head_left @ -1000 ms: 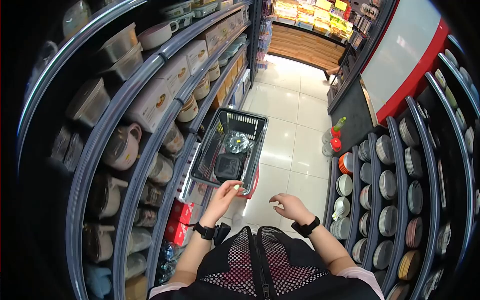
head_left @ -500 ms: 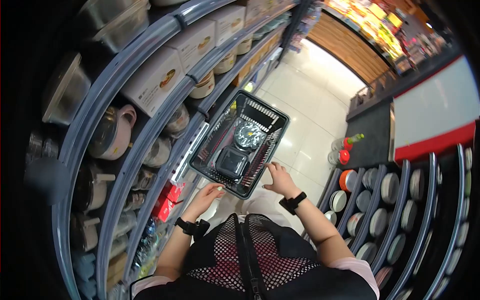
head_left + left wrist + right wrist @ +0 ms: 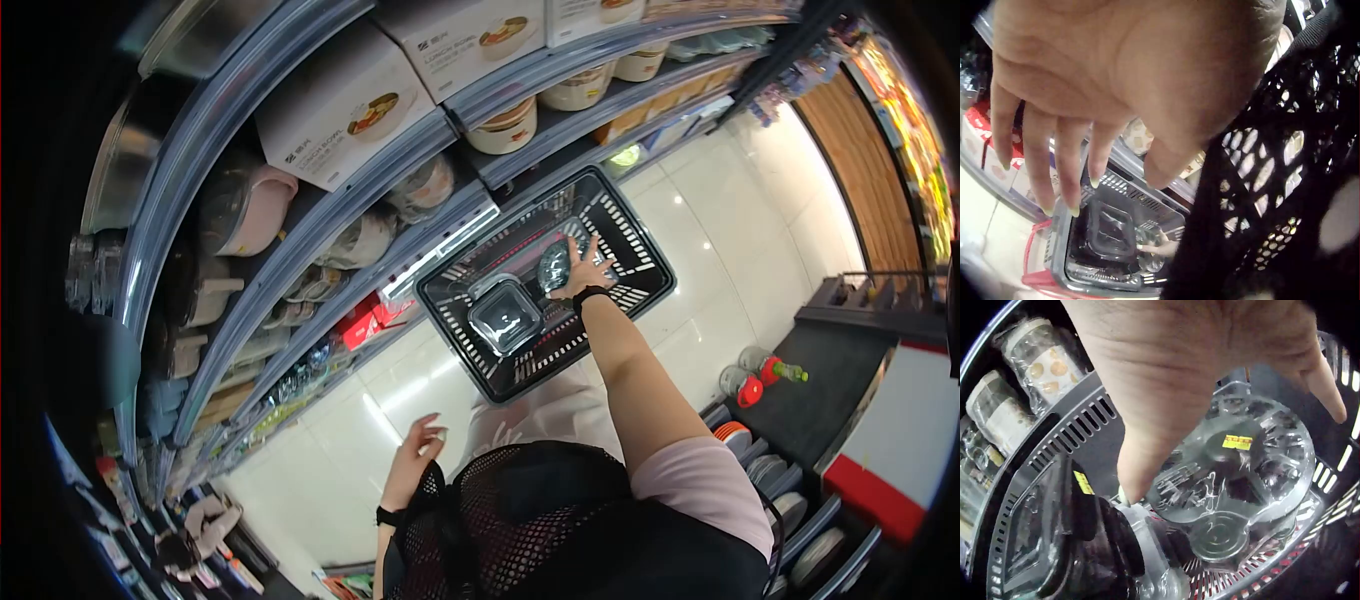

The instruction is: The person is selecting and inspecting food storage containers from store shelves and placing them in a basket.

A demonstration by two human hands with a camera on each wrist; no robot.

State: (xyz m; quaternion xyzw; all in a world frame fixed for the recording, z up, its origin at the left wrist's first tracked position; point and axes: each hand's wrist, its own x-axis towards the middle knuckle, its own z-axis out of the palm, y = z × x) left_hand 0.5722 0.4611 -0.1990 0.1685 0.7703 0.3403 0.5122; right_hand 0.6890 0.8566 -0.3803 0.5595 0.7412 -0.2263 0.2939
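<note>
My right hand (image 3: pixel 590 272) reaches down into the black shopping basket (image 3: pixel 632 235), fingers spread over a round clear scalloped dish (image 3: pixel 1260 469) with a yellow price sticker. In the right wrist view, the thumb is at the dish's near edge and the fingers stretch past its far side. Beside that dish in the basket is a square dark container with a clear lid (image 3: pixel 505 318), also stickered in yellow. My left hand (image 3: pixel 412 462) hangs in the air in front of my body, away from the basket, fingers loosely bent and holding nothing.
Shelves on the left carry boxed lunch bowls (image 3: pixel 365 110), lidded pots (image 3: pixel 505 128) and wrapped jars (image 3: pixel 1047 365). Red-capped bottles (image 3: pixel 742 385) stand on the floor to the right, near racks of plates (image 3: pixel 768 470). Another person (image 3: pixel 205 525) is at the lower left.
My right hand has moved from beside the basket's rim into the basket, over the round dish. The left hand has drawn back from the near rim. The head view has turned.
</note>
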